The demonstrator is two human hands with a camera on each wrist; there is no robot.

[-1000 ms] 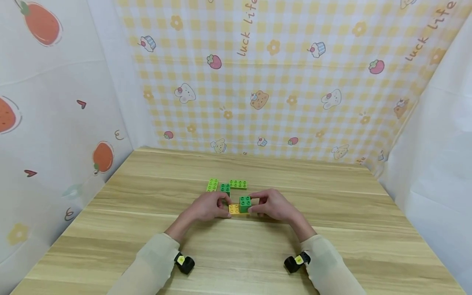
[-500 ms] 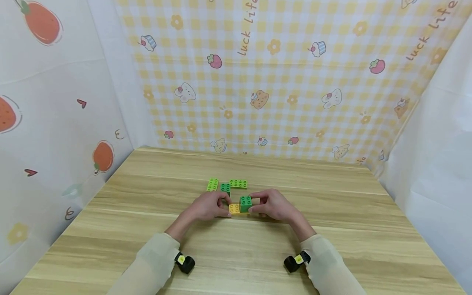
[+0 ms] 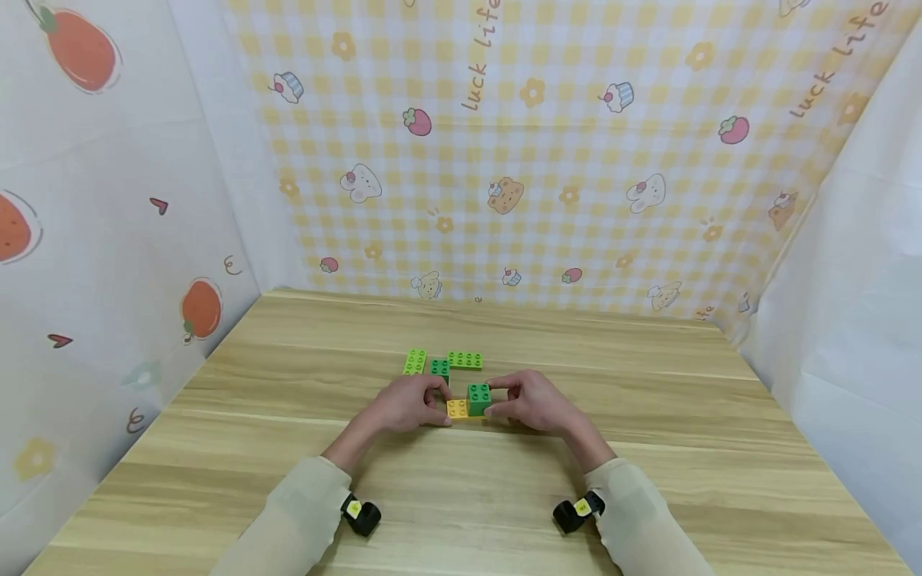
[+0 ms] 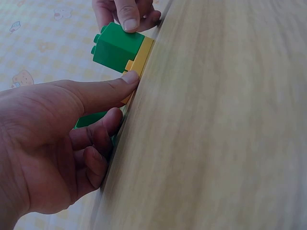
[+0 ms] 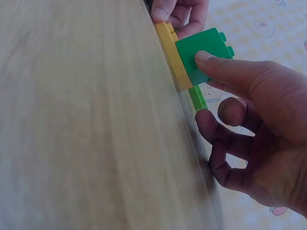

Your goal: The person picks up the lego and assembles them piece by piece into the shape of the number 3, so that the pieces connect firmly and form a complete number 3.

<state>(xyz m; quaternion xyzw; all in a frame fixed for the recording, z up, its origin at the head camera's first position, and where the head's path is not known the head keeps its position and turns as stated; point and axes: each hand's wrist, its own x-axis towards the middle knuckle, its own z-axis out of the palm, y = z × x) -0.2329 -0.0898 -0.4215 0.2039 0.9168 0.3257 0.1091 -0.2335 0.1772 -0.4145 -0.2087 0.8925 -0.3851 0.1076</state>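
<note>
A flat yellow building brick [image 3: 457, 409] lies on the table with a taller green building brick [image 3: 479, 398] sitting on its right half. At the yellow brick's left end, my left hand [image 3: 407, 402] pinches it between thumb and fingers; in the left wrist view the thumb [image 4: 112, 91] presses its near side. My right hand [image 3: 534, 402] pinches the green brick from the right, and in the right wrist view its thumb [image 5: 225, 68] lies on the brick's near face. Whether the two bricks are fully pressed together I cannot tell.
Behind the hands stands a dark green brick [image 3: 440, 369], partly hidden by the left hand. Two flat lime green bricks lie close by: one lengthwise brick [image 3: 414, 362] at left, one crosswise brick [image 3: 465, 361] behind. A patterned curtain [image 3: 533, 160] borders the wooden table [image 3: 461, 488].
</note>
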